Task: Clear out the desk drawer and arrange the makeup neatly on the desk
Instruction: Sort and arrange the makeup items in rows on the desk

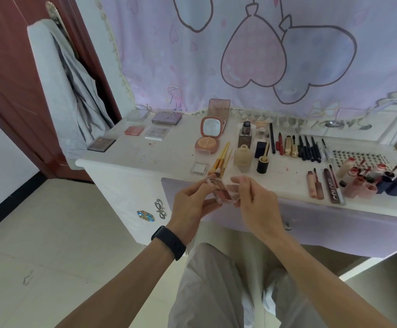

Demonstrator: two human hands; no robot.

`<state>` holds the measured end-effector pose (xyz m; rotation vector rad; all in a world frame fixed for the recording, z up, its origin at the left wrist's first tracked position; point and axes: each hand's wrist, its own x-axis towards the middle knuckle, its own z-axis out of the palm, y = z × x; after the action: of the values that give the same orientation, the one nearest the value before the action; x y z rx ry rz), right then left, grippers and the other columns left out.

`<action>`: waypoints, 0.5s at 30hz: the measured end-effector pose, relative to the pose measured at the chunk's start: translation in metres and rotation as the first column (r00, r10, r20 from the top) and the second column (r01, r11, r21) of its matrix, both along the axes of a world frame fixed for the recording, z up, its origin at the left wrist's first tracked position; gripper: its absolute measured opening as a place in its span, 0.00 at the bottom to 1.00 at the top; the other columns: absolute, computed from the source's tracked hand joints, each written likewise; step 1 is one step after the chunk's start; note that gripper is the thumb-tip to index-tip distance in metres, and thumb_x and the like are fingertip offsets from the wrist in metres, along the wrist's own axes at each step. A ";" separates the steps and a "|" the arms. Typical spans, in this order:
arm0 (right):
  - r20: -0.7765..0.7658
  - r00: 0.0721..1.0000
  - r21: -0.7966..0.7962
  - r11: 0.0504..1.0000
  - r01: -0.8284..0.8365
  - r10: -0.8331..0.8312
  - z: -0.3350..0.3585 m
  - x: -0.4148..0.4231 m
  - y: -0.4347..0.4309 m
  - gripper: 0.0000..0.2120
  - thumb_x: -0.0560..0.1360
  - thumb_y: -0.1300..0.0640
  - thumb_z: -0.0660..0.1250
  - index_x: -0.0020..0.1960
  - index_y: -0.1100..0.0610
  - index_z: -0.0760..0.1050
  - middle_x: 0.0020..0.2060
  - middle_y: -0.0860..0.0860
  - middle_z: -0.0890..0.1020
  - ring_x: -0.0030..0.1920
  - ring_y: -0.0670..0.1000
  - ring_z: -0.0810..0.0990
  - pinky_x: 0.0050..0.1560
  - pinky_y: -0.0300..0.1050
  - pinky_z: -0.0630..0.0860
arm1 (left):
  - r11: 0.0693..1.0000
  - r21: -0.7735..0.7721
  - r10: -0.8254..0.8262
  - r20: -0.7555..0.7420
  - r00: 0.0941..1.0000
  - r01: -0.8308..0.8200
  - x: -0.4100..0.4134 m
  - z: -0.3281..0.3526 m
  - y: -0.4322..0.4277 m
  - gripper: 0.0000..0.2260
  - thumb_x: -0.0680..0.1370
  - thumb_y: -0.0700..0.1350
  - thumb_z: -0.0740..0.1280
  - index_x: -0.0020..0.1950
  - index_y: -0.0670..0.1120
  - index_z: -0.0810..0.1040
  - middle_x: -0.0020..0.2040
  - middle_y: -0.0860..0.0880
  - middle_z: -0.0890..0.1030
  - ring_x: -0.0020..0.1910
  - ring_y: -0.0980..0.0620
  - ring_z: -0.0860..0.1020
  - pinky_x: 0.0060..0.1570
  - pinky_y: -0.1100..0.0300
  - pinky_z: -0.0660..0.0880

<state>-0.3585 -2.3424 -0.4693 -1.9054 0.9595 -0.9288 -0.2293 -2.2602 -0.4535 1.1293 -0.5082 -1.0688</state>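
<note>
Compact: small clear-cased pink compact (221,194), centre of frame, held in the air just in front of the desk's front edge; detail blurred.
Left hand: left hand (190,204) grips the compact from the left, fingers curled under and round it; black wristband (169,242) on the wrist.
Right hand: right hand (256,204) pinches the compact's clear right side, fingers curled on it.
Desk: white desk (169,147), lilac drawer front (334,221) below its edge, behind the hands.
Nearest items: gold-handled brushes (220,162), beige bottle (242,158), small clear case (199,168), just above the hands.
Upper left: flat palettes (166,118) in rows.
Right: pencil row (306,147), lip glosses (316,185).
</note>
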 end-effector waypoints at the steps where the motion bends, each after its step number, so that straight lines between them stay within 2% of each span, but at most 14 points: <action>1: -0.011 1.000 -0.044 0.999 -0.004 0.003 0.001 -0.002 -0.001 0.28 0.81 0.40 0.50 0.59 0.56 0.81 0.39 0.47 0.85 0.38 0.44 0.83 0.37 0.38 0.79 | 1.000 0.000 -0.006 -0.007 1.000 0.006 -0.001 0.000 0.000 0.12 0.80 0.41 0.67 0.63 0.44 0.82 0.54 0.40 0.85 0.50 0.41 0.85 0.47 0.59 0.81; 3: -0.035 0.999 -0.116 0.993 -0.025 0.021 0.003 -0.003 -0.001 0.31 0.79 0.36 0.48 0.55 0.55 0.82 0.34 0.46 0.84 0.36 0.46 0.81 0.34 0.38 0.76 | 1.000 -0.005 -0.020 -0.036 0.999 0.020 -0.002 0.001 -0.002 0.14 0.79 0.42 0.69 0.64 0.43 0.81 0.55 0.40 0.85 0.52 0.41 0.84 0.48 0.58 0.81; 5: -0.029 0.999 -0.111 0.994 -0.015 0.012 0.002 -0.003 -0.001 0.26 0.80 0.37 0.51 0.50 0.51 0.82 0.29 0.44 0.81 0.33 0.45 0.79 0.31 0.35 0.73 | 1.000 -0.016 -0.021 -0.087 0.996 0.019 -0.004 0.000 -0.004 0.14 0.80 0.42 0.68 0.65 0.42 0.80 0.56 0.40 0.84 0.53 0.41 0.84 0.49 0.57 0.81; 7: -0.021 1.000 -0.067 0.998 -0.009 0.007 0.001 -0.003 -0.005 0.26 0.82 0.38 0.53 0.49 0.53 0.83 0.32 0.47 0.83 0.34 0.47 0.80 0.34 0.40 0.75 | 0.999 -0.021 -0.027 -0.137 0.990 0.024 -0.002 -0.001 -0.005 0.14 0.81 0.41 0.66 0.65 0.41 0.80 0.56 0.39 0.84 0.53 0.41 0.84 0.48 0.57 0.81; 9: -0.016 1.000 0.012 1.000 -0.008 0.009 0.000 -0.005 -0.008 0.28 0.82 0.37 0.53 0.53 0.57 0.83 0.40 0.53 0.86 0.38 0.51 0.83 0.41 0.49 0.79 | 0.998 -0.011 -0.063 -0.159 0.985 0.062 0.004 -0.001 -0.003 0.13 0.81 0.41 0.65 0.65 0.43 0.80 0.57 0.38 0.84 0.53 0.40 0.84 0.48 0.57 0.82; 10: -0.004 1.000 0.074 0.997 -0.011 0.011 0.001 -0.006 -0.009 0.28 0.82 0.36 0.53 0.53 0.57 0.83 0.42 0.52 0.86 0.39 0.51 0.83 0.42 0.49 0.80 | 0.996 -0.002 -0.087 -0.158 0.984 0.088 0.008 -0.001 -0.002 0.13 0.81 0.40 0.64 0.65 0.43 0.80 0.58 0.38 0.83 0.54 0.39 0.83 0.48 0.56 0.82; 13: 0.117 0.993 0.325 0.944 -0.059 0.022 -0.001 -0.004 -0.010 0.22 0.82 0.36 0.55 0.58 0.47 0.83 0.42 0.42 0.87 0.41 0.45 0.85 0.44 0.39 0.79 | 0.991 0.067 -0.104 -0.136 0.985 0.114 0.024 0.001 0.003 0.14 0.81 0.35 0.61 0.64 0.43 0.80 0.60 0.37 0.82 0.53 0.36 0.83 0.46 0.54 0.82; 15: 0.175 0.984 0.418 0.902 -0.105 0.033 -0.004 -0.001 -0.007 0.20 0.81 0.36 0.56 0.59 0.44 0.82 0.44 0.41 0.87 0.43 0.43 0.85 0.44 0.38 0.78 | 0.982 0.129 -0.133 -0.068 0.989 0.141 0.032 0.002 0.007 0.14 0.81 0.36 0.62 0.64 0.43 0.80 0.61 0.38 0.82 0.53 0.35 0.83 0.49 0.52 0.83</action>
<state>-0.3593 -2.3491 -0.4728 -1.4591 0.9035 -0.7474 -0.1976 -2.2532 -0.4517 1.1886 -0.4781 -1.2677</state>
